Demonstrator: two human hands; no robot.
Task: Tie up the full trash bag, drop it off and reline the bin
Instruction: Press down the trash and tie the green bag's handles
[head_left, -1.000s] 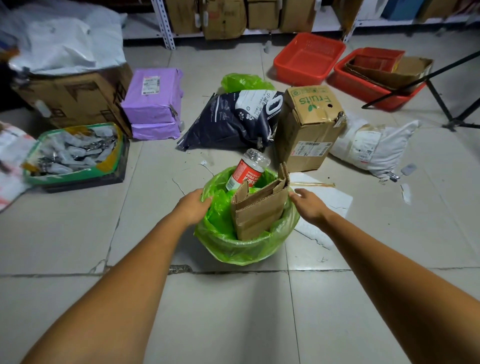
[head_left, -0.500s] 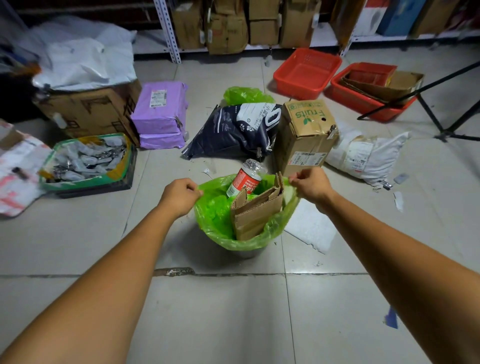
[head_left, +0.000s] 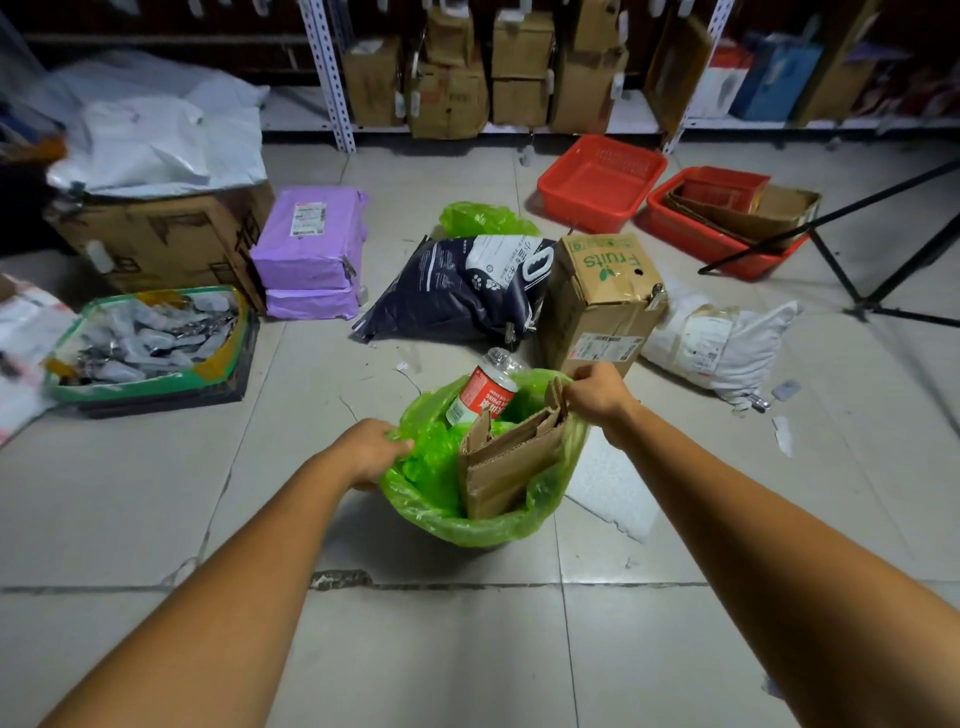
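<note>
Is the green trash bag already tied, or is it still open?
Still open: the green trash bag gapes, showing cardboard and a bottle.

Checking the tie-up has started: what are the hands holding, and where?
Both grip the green bag by its rim: left hand at the left edge, right hand at the far right edge.

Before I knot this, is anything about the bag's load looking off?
Yes. The folded cardboard and the red-labelled bottle stick up above the green bag's rim, so closing the mouth may be awkward.
</note>
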